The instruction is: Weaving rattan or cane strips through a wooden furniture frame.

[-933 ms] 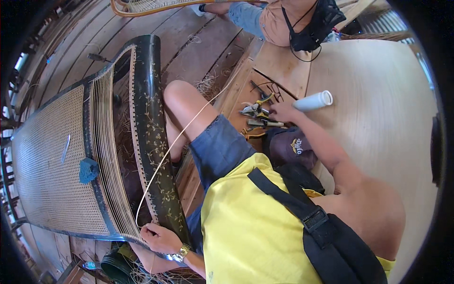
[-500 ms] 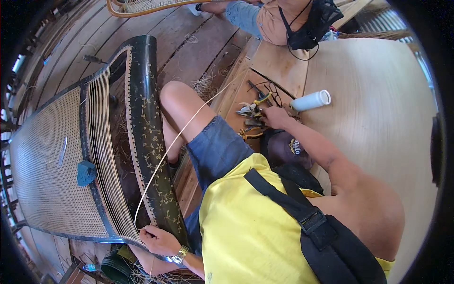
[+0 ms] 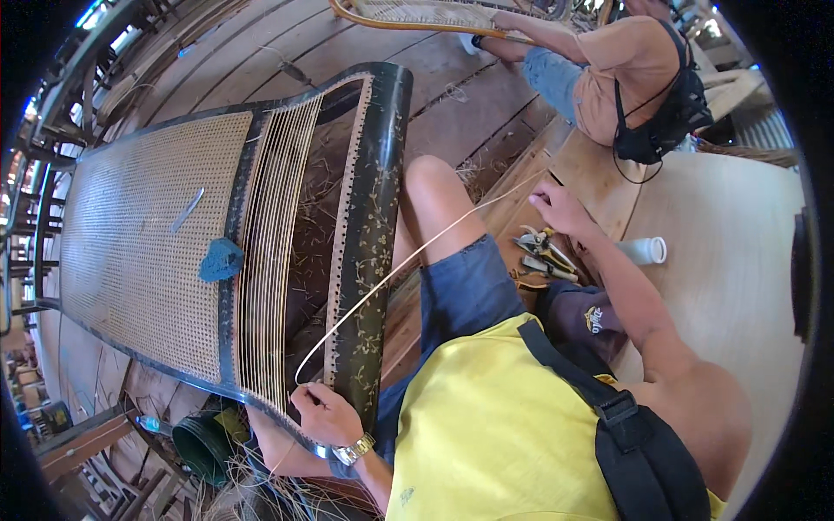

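Observation:
A curved black frame [image 3: 365, 286] with painted golden flowers and a row of small holes lies before me at the left. Close parallel cane strands [image 3: 276, 234] cross its opening. At its near corner my left hand [image 3: 328, 415] is closed, pinching a loose pale cane strand [image 3: 391, 275]. That strand arcs over my thigh toward the right. Its far end reaches the wooden bench, beside my right hand [image 3: 563, 210]. The right fingers are curled; whether they grip the strand or something small is hidden. Pruning shears [image 3: 540, 246] lie just below the right hand.
A woven cane panel [image 3: 143, 260] fills the left part, holding a blue lump [image 3: 221, 260] and a thin blade-like tool [image 3: 187, 210]. A white cylinder [image 3: 645, 251] and a dark cap [image 3: 584, 317] are at the right. Another person [image 3: 638, 74] sits beyond. A green bucket [image 3: 204, 447] stands lower left.
My right hand has left the pruning shears and moved up to near the strand's far end. My left hand keeps its pinch at the corner. The whole view has shifted left.

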`<act>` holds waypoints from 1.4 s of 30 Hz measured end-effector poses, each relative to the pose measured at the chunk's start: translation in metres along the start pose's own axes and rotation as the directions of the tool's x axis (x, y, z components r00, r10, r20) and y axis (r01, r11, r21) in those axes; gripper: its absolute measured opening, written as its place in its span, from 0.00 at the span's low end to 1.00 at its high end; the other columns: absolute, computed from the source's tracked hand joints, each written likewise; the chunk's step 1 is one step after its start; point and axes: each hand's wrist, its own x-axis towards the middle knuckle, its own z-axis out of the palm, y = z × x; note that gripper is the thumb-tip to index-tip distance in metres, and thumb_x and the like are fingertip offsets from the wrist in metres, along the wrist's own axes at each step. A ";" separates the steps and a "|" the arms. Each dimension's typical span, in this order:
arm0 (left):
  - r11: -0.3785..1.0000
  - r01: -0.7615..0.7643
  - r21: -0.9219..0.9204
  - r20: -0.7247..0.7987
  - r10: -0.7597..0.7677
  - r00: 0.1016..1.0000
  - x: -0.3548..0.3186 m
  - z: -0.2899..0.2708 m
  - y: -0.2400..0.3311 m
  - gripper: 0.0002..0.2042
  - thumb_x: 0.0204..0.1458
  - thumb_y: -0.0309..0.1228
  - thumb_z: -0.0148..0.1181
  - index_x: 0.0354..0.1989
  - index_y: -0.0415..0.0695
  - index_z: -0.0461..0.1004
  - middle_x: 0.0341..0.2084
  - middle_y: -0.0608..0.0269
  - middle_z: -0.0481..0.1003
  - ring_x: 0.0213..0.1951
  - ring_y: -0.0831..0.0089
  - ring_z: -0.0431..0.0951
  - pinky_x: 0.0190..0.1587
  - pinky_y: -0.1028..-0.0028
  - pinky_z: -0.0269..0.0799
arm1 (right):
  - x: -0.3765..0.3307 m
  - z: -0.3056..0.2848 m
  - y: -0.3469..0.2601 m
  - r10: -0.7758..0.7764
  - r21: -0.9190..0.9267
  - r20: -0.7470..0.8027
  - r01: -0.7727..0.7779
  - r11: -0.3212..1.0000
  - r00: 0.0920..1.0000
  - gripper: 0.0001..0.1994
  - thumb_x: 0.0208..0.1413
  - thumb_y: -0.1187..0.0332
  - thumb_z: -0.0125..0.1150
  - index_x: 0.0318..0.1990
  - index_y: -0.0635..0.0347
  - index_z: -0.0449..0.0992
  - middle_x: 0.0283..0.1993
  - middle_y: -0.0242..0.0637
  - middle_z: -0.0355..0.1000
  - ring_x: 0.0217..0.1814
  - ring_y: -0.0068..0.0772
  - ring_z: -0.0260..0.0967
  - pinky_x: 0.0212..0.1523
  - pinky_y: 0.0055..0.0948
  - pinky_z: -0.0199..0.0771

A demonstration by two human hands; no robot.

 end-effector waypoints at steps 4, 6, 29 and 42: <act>1.000 0.005 0.006 -0.014 -0.005 1.000 0.001 -0.003 0.009 0.07 0.60 0.30 0.54 0.36 0.40 0.75 0.25 0.49 0.79 0.26 0.53 0.80 0.27 0.60 0.73 | -0.019 -0.007 0.015 -0.008 -0.055 0.075 0.012 0.998 0.997 0.13 0.58 0.60 0.60 0.39 0.63 0.78 0.36 0.51 0.78 0.40 0.52 0.77 0.43 0.43 0.75; 0.997 0.050 0.056 0.021 -0.052 0.998 0.002 -0.004 0.013 0.07 0.59 0.30 0.54 0.37 0.40 0.75 0.26 0.50 0.80 0.26 0.54 0.81 0.27 0.61 0.74 | -0.032 0.002 0.035 -0.023 -0.111 0.055 0.029 0.993 0.998 0.11 0.58 0.65 0.61 0.38 0.66 0.77 0.31 0.49 0.77 0.34 0.46 0.76 0.37 0.39 0.74; 0.997 0.070 -0.044 -0.042 -0.072 0.997 0.001 -0.001 0.000 0.03 0.57 0.30 0.58 0.35 0.45 0.75 0.19 0.54 0.76 0.23 0.54 0.78 0.25 0.59 0.70 | -0.019 -0.022 -0.221 -0.387 0.150 0.377 0.356 0.922 0.842 0.10 0.58 0.67 0.61 0.37 0.67 0.76 0.30 0.49 0.73 0.30 0.42 0.72 0.34 0.37 0.70; 0.993 0.099 -0.063 0.128 -0.090 0.988 0.005 -0.004 -0.004 0.14 0.63 0.34 0.52 0.41 0.33 0.76 0.32 0.48 0.80 0.32 0.57 0.79 0.35 0.64 0.74 | 0.034 -0.057 0.015 0.004 -0.335 0.063 0.017 0.942 0.998 0.13 0.58 0.60 0.59 0.36 0.61 0.80 0.36 0.49 0.78 0.40 0.50 0.77 0.42 0.42 0.75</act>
